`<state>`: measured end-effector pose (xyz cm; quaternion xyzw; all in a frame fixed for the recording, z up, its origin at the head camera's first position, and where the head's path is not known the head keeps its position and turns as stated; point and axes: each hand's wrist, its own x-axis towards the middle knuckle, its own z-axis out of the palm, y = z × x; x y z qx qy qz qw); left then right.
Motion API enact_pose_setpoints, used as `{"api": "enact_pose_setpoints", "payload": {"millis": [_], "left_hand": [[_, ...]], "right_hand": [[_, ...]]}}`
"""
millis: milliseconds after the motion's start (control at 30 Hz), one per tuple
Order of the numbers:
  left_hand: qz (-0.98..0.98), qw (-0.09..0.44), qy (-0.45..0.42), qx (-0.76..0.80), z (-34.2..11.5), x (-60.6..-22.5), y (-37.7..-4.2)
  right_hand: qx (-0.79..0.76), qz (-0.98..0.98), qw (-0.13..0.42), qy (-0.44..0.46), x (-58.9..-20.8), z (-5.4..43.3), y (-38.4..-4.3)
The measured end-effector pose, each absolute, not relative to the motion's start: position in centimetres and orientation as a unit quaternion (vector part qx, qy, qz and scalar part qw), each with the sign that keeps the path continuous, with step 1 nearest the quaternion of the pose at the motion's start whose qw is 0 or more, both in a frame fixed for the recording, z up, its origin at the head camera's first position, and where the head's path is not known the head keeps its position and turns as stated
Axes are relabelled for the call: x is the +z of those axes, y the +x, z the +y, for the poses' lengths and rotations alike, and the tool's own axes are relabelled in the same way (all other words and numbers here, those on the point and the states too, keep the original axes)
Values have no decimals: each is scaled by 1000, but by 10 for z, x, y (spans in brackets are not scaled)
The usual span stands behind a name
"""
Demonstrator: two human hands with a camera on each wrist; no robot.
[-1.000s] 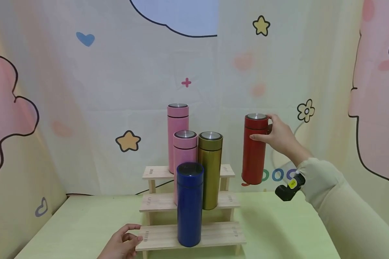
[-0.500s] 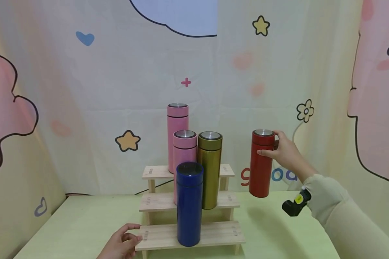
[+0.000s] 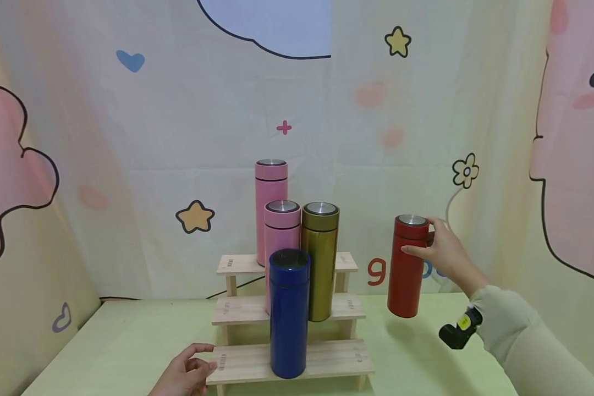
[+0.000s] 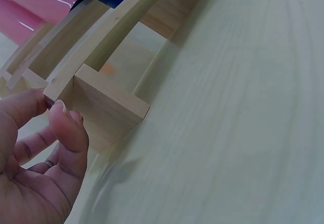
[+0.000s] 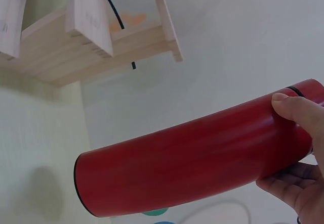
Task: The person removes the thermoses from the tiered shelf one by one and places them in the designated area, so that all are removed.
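In the head view my right hand (image 3: 443,247) grips a red thermos (image 3: 405,278) round its upper part. The thermos hangs upright, right of a three-step wooden stand (image 3: 334,357); the right wrist view shows its base above the table. My left hand (image 3: 185,371) pinches the left end of the stand's lowest step, where the left wrist view shows thumb and finger on the board's corner. A blue thermos (image 3: 289,324) stands on the lowest step. A gold thermos (image 3: 320,264) and a pink thermos (image 3: 282,236) share the middle step. Another pink thermos (image 3: 271,187) stands on the top step.
The stand rests on a pale green table (image 3: 143,335). Behind it hangs a light backdrop cloth (image 3: 218,137) printed with stars, a heart and a flower. A black camera (image 3: 457,330) is strapped to the right sleeve.
My right hand has lowered the red thermos and moved it a little to the right, away from the stand. My left hand and the other thermoses have stayed in place.
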<state>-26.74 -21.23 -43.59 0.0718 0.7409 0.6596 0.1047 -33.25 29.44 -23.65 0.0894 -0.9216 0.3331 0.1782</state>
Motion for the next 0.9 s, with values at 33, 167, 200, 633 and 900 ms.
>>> {"api": "enact_pose_setpoints", "payload": {"millis": [33, 167, 200, 633, 900], "left_hand": [[741, 105, 72, 659, -212, -436, -267], [743, 104, 71, 657, -212, -436, -267], [744, 104, 72, 657, -212, -436, -267], [743, 107, 76, 656, -212, -435, -267], [740, 108, 74, 660, -212, -436, -268]], "right_hand": [[336, -920, 183, 91, -239, 296, -333], [335, -915, 202, 97, -249, 302, -334], [332, -915, 206, 98, -251, 304, -335], [334, -923, 175, 77, -270, 316, -331], [342, -924, 160, 67, -280, 324, -333]]}}
